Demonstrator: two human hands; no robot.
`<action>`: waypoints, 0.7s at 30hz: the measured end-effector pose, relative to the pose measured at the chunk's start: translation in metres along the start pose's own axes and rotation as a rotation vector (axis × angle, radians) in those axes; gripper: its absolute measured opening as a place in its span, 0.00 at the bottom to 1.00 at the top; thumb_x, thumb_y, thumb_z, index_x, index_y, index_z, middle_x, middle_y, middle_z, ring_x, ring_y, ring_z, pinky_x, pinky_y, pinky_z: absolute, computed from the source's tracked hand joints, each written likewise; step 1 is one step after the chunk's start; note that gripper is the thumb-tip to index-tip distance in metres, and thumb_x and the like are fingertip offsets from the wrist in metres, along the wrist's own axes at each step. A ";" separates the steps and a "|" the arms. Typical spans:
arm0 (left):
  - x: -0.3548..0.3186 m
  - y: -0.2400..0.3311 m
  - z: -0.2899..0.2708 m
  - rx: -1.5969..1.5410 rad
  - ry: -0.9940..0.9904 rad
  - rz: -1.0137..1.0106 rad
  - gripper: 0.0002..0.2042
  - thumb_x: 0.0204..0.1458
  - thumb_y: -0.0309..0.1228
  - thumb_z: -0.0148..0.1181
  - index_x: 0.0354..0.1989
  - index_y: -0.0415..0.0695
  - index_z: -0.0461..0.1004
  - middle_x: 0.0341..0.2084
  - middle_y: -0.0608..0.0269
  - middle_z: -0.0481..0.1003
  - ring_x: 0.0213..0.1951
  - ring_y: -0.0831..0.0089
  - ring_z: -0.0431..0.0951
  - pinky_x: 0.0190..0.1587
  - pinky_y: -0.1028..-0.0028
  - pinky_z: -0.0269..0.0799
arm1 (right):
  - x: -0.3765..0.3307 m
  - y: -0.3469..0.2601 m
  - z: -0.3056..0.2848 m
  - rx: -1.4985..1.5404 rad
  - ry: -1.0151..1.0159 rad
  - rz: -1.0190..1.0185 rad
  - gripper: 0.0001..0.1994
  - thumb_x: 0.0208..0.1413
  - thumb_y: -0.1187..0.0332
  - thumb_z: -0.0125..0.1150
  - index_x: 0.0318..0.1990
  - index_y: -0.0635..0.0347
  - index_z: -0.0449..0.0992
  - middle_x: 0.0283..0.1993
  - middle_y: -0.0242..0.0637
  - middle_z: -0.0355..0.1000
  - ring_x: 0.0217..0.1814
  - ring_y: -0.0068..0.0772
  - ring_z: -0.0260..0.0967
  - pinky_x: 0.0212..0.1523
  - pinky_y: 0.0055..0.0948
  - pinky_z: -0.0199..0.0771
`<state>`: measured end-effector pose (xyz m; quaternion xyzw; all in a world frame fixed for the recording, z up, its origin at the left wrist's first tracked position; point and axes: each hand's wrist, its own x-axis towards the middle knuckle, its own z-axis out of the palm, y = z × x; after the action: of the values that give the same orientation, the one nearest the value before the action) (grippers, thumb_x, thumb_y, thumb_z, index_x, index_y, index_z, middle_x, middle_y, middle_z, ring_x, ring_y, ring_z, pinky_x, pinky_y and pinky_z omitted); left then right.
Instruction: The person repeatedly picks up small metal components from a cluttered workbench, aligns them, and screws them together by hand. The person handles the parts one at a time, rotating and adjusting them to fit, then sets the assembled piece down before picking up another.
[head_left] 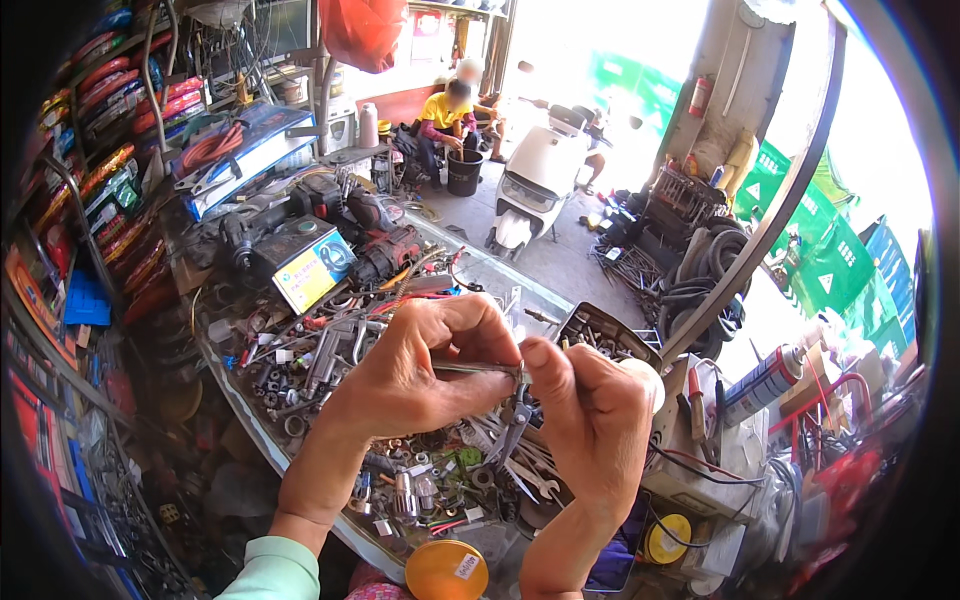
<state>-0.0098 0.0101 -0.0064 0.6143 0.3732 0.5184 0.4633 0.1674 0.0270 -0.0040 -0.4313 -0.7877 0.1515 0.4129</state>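
Observation:
Both of my hands are raised over a glass-topped bench, fingertips almost meeting. My left hand [430, 365] is closed in a pinch on a thin, pale strip [470, 368], which runs from the palm to the fingertips. I cannot make out whether it is wire or flat metal. Pinched just to its right is my right hand [595, 400], thumb pressed to the curled fingers; whatever lies between them is too small to name. Below the hands are pliers [515, 425], several wrenches [540, 470] and many sockets, nuts and small fittings.
A box with a yellow-and-blue label [310, 270] and power tools [385, 255] crowd the bench's far left. At right are an open tray [610, 330], a spray can [765, 385] and cables. Beyond stand a white scooter [535, 180] and a seated person in yellow [450, 125].

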 end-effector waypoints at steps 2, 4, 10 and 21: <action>0.001 -0.004 -0.001 -0.009 0.023 0.021 0.08 0.44 0.21 0.66 0.32 0.39 0.72 0.26 0.70 0.73 0.30 0.87 0.72 0.33 0.84 0.68 | -0.001 -0.002 0.006 0.194 0.071 0.037 0.10 0.52 0.66 0.66 0.26 0.64 0.75 0.17 0.36 0.69 0.17 0.26 0.66 0.19 0.24 0.62; 0.002 -0.005 0.000 -0.007 0.030 0.025 0.10 0.43 0.21 0.67 0.32 0.40 0.72 0.26 0.70 0.73 0.29 0.87 0.72 0.32 0.85 0.68 | -0.001 -0.004 0.010 0.295 0.128 0.027 0.10 0.53 0.67 0.66 0.27 0.64 0.76 0.17 0.33 0.68 0.17 0.22 0.65 0.18 0.21 0.61; 0.002 -0.004 -0.001 0.040 0.033 -0.009 0.07 0.44 0.21 0.65 0.31 0.39 0.73 0.25 0.71 0.73 0.29 0.88 0.71 0.33 0.85 0.67 | 0.000 -0.005 0.007 0.266 0.053 -0.024 0.08 0.52 0.68 0.66 0.27 0.63 0.76 0.18 0.36 0.68 0.19 0.27 0.68 0.19 0.27 0.64; 0.003 -0.004 -0.003 0.065 0.063 0.024 0.08 0.42 0.22 0.64 0.30 0.39 0.73 0.25 0.70 0.74 0.28 0.88 0.71 0.31 0.85 0.67 | 0.000 -0.007 0.006 0.272 0.058 0.005 0.07 0.51 0.69 0.66 0.32 0.63 0.77 0.20 0.37 0.70 0.20 0.26 0.69 0.18 0.23 0.64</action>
<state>-0.0123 0.0148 -0.0095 0.6168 0.3968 0.5307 0.4248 0.1591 0.0234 -0.0037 -0.3777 -0.7466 0.2453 0.4897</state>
